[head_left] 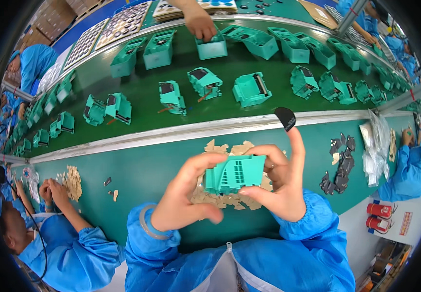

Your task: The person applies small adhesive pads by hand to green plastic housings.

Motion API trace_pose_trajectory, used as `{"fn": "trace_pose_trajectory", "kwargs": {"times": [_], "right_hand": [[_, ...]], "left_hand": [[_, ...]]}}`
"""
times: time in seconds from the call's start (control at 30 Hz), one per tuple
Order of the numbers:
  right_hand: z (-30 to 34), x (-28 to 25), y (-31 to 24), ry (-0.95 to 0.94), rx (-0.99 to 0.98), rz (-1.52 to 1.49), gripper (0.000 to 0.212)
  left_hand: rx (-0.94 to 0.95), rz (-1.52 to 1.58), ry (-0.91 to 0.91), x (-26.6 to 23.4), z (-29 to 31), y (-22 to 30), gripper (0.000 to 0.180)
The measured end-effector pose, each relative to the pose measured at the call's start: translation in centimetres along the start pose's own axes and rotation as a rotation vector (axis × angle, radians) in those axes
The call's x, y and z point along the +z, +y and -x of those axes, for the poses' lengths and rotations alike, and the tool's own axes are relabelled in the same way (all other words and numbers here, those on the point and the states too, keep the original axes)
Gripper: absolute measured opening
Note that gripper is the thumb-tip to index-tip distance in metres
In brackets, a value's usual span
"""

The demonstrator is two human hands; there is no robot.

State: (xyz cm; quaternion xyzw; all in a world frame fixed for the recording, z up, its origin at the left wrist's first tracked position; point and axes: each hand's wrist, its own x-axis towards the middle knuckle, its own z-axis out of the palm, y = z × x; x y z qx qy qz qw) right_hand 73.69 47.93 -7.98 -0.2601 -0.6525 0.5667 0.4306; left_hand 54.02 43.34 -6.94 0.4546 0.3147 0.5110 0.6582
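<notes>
A small green plastic housing (234, 173) with slotted grilles is held up before me over the table. My right hand (284, 187) grips its right side, thumb at the lower edge and other fingers behind. The raised right index finger carries a black half-round piece (285, 118) on its tip. My left hand (183, 192) is at the housing's left side, its index finger along the upper left corner. The left thumb stretches away from the part, slightly blurred; the remaining left fingers are mostly hidden. Beneath lies a pile of tan paper-like scraps (240, 200).
A dark green conveyor (142, 111) beyond a metal rail (181, 130) bears several green housings (252, 90). Black pieces (343, 170) and clear plastic bags (376, 151) lie right. Across the belt, a co-worker's hand (199, 22) reaches into a green housing. Another person (69, 243) works at left.
</notes>
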Motion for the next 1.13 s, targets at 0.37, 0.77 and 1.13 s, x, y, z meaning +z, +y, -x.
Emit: {"fn": "trace_pose_trajectory", "kwargs": {"times": [0.37, 0.77, 1.13], "right_hand": [[-0.3, -2.8, -1.0, 0.136, -0.020, 0.123, 0.030], [0.2, -2.4, -0.6, 0.193, 0.177, -0.308, 0.027], [0.4, -3.0, 0.5, 0.186, 0.096, -0.180, 0.025]], "left_hand": [[-0.109, -0.341, 0.161, 3.1, -0.4, -2.6, 0.040], [-0.157, -0.297, 0.042, 4.8, -2.3, -3.2, 0.033], [-0.154, -0.160, 0.094, 5.8, -2.6, -4.8, 0.033]]}}
